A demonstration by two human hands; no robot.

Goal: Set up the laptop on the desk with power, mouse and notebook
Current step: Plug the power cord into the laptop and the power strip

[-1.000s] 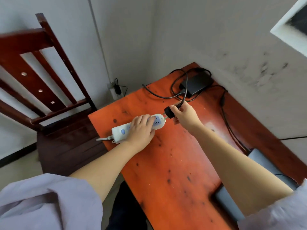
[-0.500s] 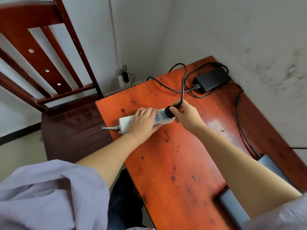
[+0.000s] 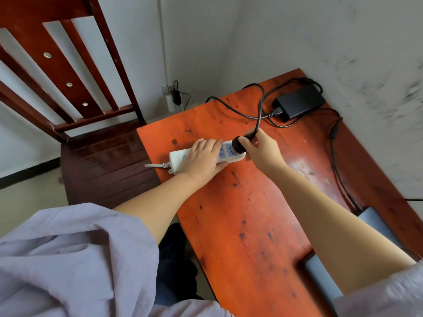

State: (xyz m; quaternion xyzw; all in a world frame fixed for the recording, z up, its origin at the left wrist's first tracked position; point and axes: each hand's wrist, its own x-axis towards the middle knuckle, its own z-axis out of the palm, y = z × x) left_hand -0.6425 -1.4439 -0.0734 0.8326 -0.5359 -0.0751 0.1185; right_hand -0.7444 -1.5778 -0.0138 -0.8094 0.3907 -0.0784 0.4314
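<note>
Our left hand [image 3: 201,157] wraps over the white power strip [image 3: 207,156] lying on the orange tabletop [image 3: 240,213]. At the strip's right end, our right hand [image 3: 261,152] pinches the black plug [image 3: 239,145]. Beyond the strip sits the charger brick [image 3: 299,101].

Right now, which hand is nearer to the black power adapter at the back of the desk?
Right. The right hand holds the plug at the strip's far end, closer to the power adapter. The left hand grips the power strip farther from it.
</note>
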